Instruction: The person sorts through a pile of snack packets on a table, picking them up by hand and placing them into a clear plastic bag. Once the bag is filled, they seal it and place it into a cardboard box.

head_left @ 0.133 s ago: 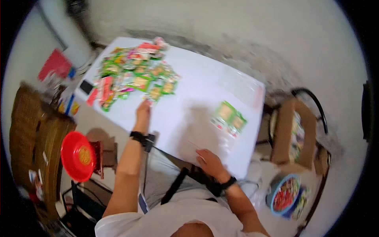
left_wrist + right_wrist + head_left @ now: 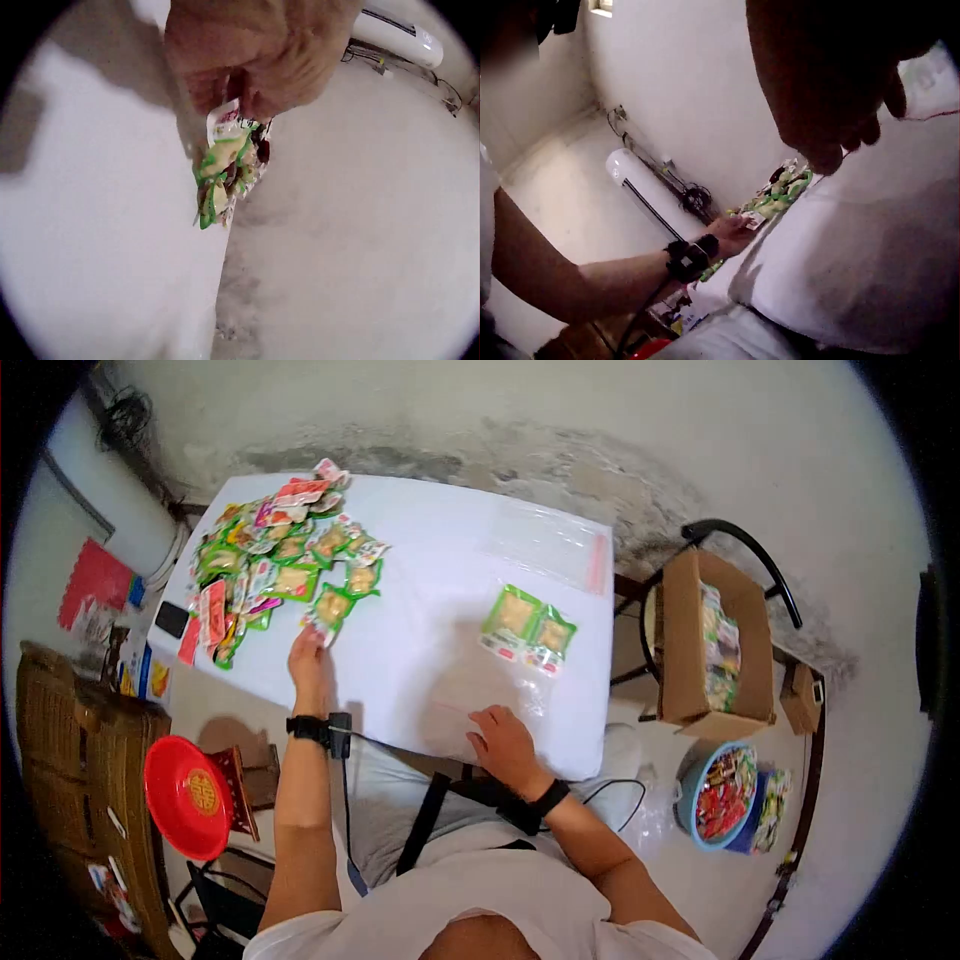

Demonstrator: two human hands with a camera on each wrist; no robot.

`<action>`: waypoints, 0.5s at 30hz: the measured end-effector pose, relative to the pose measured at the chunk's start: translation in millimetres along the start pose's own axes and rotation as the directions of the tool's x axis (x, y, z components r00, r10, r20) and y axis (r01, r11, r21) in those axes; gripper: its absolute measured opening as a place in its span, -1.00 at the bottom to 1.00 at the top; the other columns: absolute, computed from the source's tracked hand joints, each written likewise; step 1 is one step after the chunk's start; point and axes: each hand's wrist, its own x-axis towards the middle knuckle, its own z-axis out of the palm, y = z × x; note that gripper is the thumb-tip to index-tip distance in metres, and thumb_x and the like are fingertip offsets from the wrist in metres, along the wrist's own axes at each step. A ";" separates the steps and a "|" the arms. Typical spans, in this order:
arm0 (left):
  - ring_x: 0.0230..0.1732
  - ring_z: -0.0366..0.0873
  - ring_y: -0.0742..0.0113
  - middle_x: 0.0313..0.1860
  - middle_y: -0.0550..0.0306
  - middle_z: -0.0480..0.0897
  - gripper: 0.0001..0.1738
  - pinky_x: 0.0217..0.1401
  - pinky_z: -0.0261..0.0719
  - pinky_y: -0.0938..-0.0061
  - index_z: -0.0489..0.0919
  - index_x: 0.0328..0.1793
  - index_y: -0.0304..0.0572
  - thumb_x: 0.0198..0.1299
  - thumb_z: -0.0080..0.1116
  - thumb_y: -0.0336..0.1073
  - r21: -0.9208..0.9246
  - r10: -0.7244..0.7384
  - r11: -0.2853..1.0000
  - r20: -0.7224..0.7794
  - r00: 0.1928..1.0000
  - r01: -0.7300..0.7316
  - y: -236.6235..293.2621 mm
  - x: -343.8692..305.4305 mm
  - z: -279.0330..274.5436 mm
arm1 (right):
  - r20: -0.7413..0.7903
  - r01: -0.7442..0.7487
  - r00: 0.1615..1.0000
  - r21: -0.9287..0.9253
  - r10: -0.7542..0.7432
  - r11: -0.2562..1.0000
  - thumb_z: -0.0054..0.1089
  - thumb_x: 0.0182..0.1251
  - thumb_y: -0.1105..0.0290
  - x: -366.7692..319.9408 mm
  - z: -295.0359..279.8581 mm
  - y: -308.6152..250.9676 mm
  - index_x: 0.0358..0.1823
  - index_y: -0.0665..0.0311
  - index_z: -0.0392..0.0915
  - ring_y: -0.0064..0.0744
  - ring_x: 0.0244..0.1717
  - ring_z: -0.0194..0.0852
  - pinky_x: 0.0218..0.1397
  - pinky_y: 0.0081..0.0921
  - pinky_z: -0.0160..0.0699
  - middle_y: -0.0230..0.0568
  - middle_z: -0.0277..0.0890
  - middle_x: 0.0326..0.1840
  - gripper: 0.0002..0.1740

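At the near edge of a pile of snack packets (image 2: 293, 582), my left hand (image 2: 310, 660) pinches the pale end of a green snack packet (image 2: 332, 603). The left wrist view shows that packet's white corner (image 2: 223, 120) between thumb and fingers. My right hand (image 2: 508, 745), fingers bent, grips the near edge of a clear plastic bag (image 2: 537, 692) that lies flat on the white table (image 2: 430, 560). A thin red line runs along the bag's mouth by the fingers. Two green packets (image 2: 515, 613) lie side by side at the bag's far end.
A stack of clear bags (image 2: 550, 550) lies at the table's far right corner, a dark phone (image 2: 172, 620) at the left edge. To the right stand a cardboard box (image 2: 685, 640) on a chair and a blue basin (image 2: 688, 810) of packets. A red basin (image 2: 165, 800) stands lower left.
The head view has swung, so the table and pile sit farther left, and it is sharper. Both hands keep nearly the same places on the table.
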 end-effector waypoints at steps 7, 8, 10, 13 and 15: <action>-0.30 0.48 0.51 -0.31 0.24 0.58 -0.81 -0.22 0.47 0.67 0.52 -0.05 -0.23 0.20 0.12 -0.47 0.183 0.008 0.983 -0.110 0.994 0.012 5.0 -43.1 -35.8 | -0.097 -0.067 0.992 0.141 0.081 0.988 0.21 0.12 0.41 -24.4 -5.1 8.5 -0.13 0.31 0.44 -0.09 -0.23 0.46 -0.21 -0.26 0.49 -0.06 0.43 -0.20 -0.71; -0.34 0.45 0.54 -0.30 0.28 0.55 -0.82 -0.33 0.46 0.68 0.50 -0.08 -0.19 0.19 0.09 -0.52 0.172 -0.017 0.985 -0.102 0.995 0.034 11.7 -55.5 -33.5 | -0.104 -0.066 0.991 0.143 0.081 0.988 0.21 0.12 0.41 -26.7 -3.0 7.0 -0.13 0.31 0.44 -0.09 -0.23 0.46 -0.21 -0.26 0.49 -0.06 0.43 -0.20 -0.71; -0.32 0.45 0.55 -0.27 0.29 0.55 -0.75 -0.34 0.46 0.68 0.48 -0.01 -0.20 0.18 0.06 -0.54 0.160 -0.072 0.984 -0.075 0.995 0.083 39.2 -99.6 -6.2 | 0.005 -0.102 0.994 0.329 0.106 0.939 0.22 0.16 0.38 -30.0 4.0 1.9 0.01 0.33 0.39 -0.17 -0.30 0.47 -0.24 -0.34 0.50 -0.04 0.43 -0.17 -0.60; -0.25 0.47 0.58 -0.16 0.28 0.54 -0.58 -0.25 0.47 0.71 0.42 0.18 -0.22 0.16 -0.01 -0.61 0.104 -0.232 0.969 0.064 0.971 0.225 48.2 -153.7 18.4 | -0.139 -0.035 0.986 0.380 0.094 0.924 0.26 0.18 0.41 -24.2 -0.2 -14.5 0.19 0.28 0.29 -0.36 -0.23 0.48 -0.25 -0.51 0.51 -0.09 0.44 -0.07 -0.45; -0.24 0.52 0.52 -0.16 0.26 0.57 -0.53 -0.19 0.54 0.63 0.35 0.27 -0.25 0.20 -0.02 -0.57 0.033 -0.265 0.964 0.177 0.948 0.263 40.6 -186.4 29.7 | -0.052 -0.142 0.978 0.541 0.201 0.829 0.23 0.22 0.36 -22.5 4.5 -19.4 0.24 0.29 0.24 -0.35 -0.19 0.50 -0.17 -0.48 0.53 -0.06 0.43 -0.02 -0.42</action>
